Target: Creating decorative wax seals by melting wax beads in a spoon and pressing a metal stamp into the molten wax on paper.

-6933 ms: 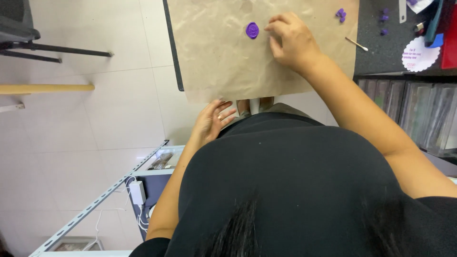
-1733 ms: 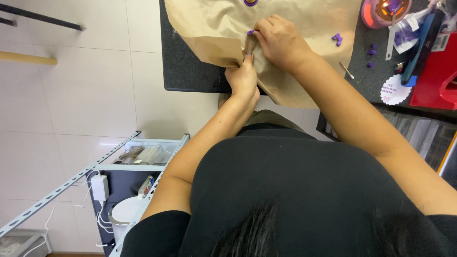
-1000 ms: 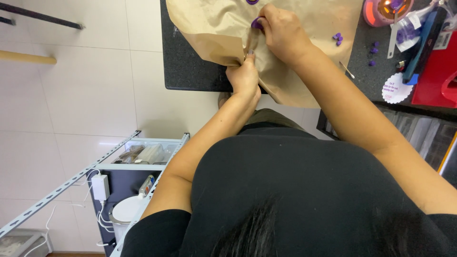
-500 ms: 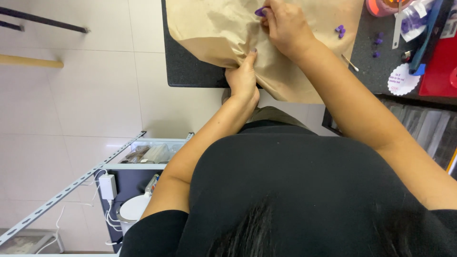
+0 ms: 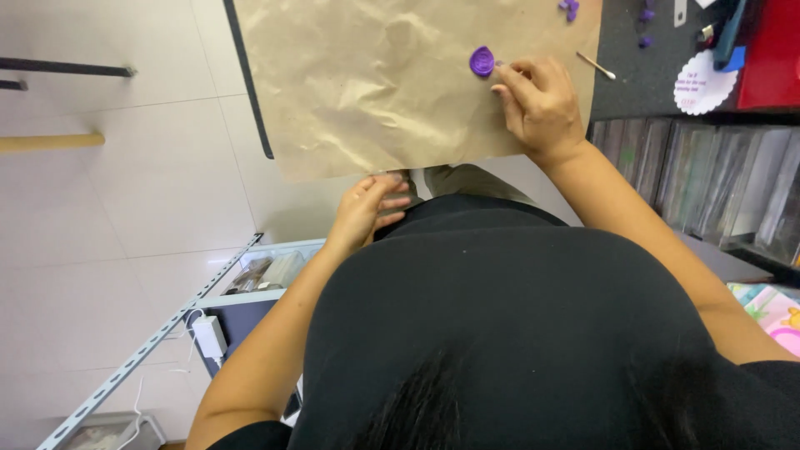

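A crumpled sheet of brown paper (image 5: pixel 375 92) lies spread flat on a dark table. A round purple wax-like disc (image 5: pixel 481 61) sits on it near the right side. My right hand (image 5: pixel 542 100) rests on the paper with bent fingers, fingertips just right of the disc, holding nothing. My left hand (image 5: pixel 367 208) hangs just under the paper's near edge, close to my black top, with its fingers loose and nothing in them.
Small purple bits (image 5: pixel 569 7) lie at the paper's far corner. A thin stick (image 5: pixel 596 65), a white scalloped round label (image 5: pixel 700 83) and a red box (image 5: pixel 771 50) sit on the dark mat (image 5: pixel 642 75) to the right. A metal rack (image 5: pixel 250 267) stands below left.
Both hands had been bunching the paper around the purple disc. Now the paper lies flat, the disc lies free on it, and my left hand has drawn back to the near edge.
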